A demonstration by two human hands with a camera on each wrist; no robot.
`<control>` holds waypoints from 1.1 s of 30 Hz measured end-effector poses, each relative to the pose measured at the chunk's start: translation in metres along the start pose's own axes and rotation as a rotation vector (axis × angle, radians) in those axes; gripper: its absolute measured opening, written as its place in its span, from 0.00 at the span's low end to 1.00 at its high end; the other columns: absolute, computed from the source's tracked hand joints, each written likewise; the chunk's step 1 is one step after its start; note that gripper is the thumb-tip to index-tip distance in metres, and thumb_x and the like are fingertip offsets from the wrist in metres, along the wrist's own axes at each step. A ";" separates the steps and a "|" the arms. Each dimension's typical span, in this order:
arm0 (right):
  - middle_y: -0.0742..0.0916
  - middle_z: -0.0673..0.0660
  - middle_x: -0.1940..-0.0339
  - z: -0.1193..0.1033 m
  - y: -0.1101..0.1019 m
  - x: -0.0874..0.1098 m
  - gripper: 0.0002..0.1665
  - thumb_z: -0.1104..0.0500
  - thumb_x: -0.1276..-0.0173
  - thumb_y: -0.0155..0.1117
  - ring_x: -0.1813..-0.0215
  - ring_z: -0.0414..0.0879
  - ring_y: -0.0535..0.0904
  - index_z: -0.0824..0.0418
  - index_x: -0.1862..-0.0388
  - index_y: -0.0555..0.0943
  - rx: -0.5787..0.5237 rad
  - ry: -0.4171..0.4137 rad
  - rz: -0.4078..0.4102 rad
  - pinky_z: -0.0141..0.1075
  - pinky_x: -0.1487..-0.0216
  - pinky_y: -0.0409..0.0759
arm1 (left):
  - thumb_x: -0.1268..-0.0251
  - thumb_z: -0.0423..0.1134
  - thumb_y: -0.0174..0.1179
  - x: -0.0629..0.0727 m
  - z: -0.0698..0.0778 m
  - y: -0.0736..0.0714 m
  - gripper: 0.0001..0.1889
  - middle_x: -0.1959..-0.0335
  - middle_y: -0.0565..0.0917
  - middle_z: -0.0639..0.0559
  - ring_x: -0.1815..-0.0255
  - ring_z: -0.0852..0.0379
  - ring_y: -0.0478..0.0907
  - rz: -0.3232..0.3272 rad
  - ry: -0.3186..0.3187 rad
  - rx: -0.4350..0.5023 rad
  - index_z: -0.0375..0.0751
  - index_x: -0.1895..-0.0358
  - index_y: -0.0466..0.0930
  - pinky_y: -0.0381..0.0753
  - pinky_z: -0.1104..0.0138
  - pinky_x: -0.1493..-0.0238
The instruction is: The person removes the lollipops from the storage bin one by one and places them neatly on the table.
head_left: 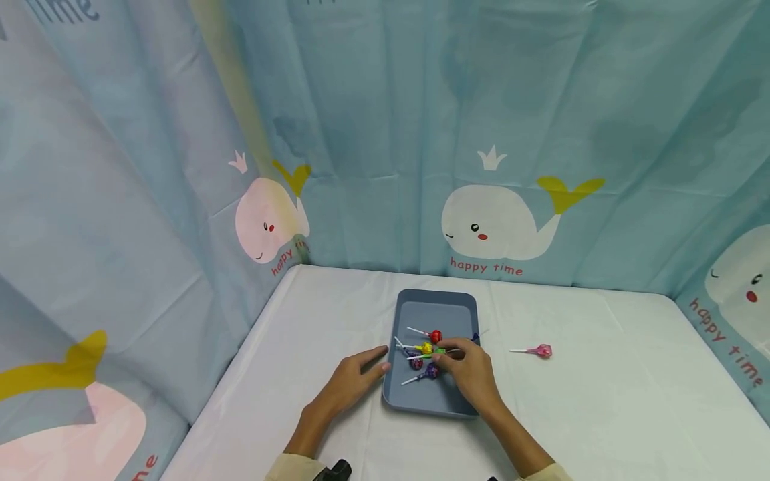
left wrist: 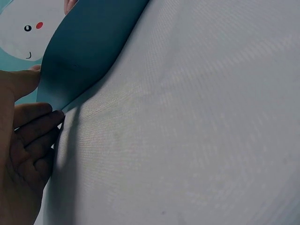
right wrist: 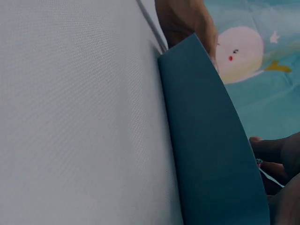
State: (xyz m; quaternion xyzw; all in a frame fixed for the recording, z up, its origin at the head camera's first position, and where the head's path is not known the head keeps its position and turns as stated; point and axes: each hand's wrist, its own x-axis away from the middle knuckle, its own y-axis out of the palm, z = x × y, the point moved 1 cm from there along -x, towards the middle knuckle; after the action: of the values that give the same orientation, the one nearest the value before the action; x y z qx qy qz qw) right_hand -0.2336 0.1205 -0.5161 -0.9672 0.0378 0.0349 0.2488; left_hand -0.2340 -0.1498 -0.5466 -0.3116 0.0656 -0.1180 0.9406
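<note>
Head view: I have the tray (head_left: 436, 310) on the white tabletop (head_left: 601, 387), long side running away from the person. Green lollipop (head_left: 442, 351) is inside it, at the right hand (head_left: 472, 374). Thumb and index finger look to be pinching the candy end, stick pointing left. Right wrist view shows little of that grip behind the tray wall.

Left hand (head_left: 351, 384): fingers loosely extended, thumb apart, resting against the tray's left wall. Left wrist view agrees: contact there, nothing gripped.

Around the green one: red lollipop (head_left: 436, 336) farther back, yellow lollipop (head_left: 427, 348) just beside it, dark lollipop (head_left: 416, 363) and purple lollipop (head_left: 432, 370) nearer the person. Another dark one (head_left: 476, 337) sits at the right wall, stick over the rim. Pink lollipop (head_left: 544, 351) lies on the tabletop right of the tray, well apart.

My read: step in hand is handling the green one within the cluster; can't tell lifting from setting down. Next move calls for a vertical path: sticks cross there, so sideways drag could catch the yellow. I'd want the left hand steadying the tray meanwhile.
</note>
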 end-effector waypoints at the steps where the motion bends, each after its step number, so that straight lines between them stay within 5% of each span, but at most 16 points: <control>1: 0.91 0.52 0.54 0.000 -0.002 0.001 0.11 0.58 0.33 0.79 0.53 0.46 0.87 0.55 0.52 0.92 0.002 -0.004 0.005 0.36 0.56 0.82 | 0.22 0.61 0.60 0.000 0.000 0.000 0.32 0.26 0.78 0.44 0.22 0.37 0.71 -0.001 0.001 0.000 0.47 0.25 0.77 0.67 0.40 0.20; 10: 0.90 0.52 0.50 -0.001 -0.022 0.006 0.16 0.56 0.32 0.79 0.47 0.47 0.87 0.58 0.47 0.91 -0.004 -0.001 0.033 0.36 0.47 0.84 | 0.22 0.61 0.60 0.000 0.001 0.001 0.32 0.26 0.78 0.44 0.22 0.37 0.70 -0.002 0.000 -0.001 0.47 0.24 0.77 0.67 0.40 0.20; 22: 0.90 0.55 0.46 0.007 -0.046 0.012 0.16 0.55 0.31 0.79 0.42 0.51 0.87 0.57 0.46 0.91 -0.031 0.036 0.058 0.22 0.52 0.82 | 0.22 0.62 0.59 0.000 0.001 0.000 0.32 0.25 0.78 0.44 0.21 0.36 0.70 -0.009 -0.009 -0.001 0.47 0.24 0.77 0.66 0.39 0.20; 33: 0.90 0.57 0.43 0.018 -0.067 0.013 0.18 0.54 0.30 0.78 0.42 0.54 0.88 0.58 0.44 0.90 0.008 0.061 0.081 0.22 0.52 0.82 | 0.22 0.61 0.59 0.001 0.002 0.000 0.32 0.26 0.78 0.44 0.22 0.36 0.70 -0.002 0.004 0.002 0.47 0.24 0.77 0.67 0.39 0.21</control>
State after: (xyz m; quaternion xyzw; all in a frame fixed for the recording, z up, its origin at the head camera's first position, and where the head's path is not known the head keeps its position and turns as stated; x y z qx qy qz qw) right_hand -0.2155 0.1873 -0.5004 -0.9645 0.0847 0.0153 0.2498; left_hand -0.2331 -0.1492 -0.5449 -0.3107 0.0672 -0.1194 0.9406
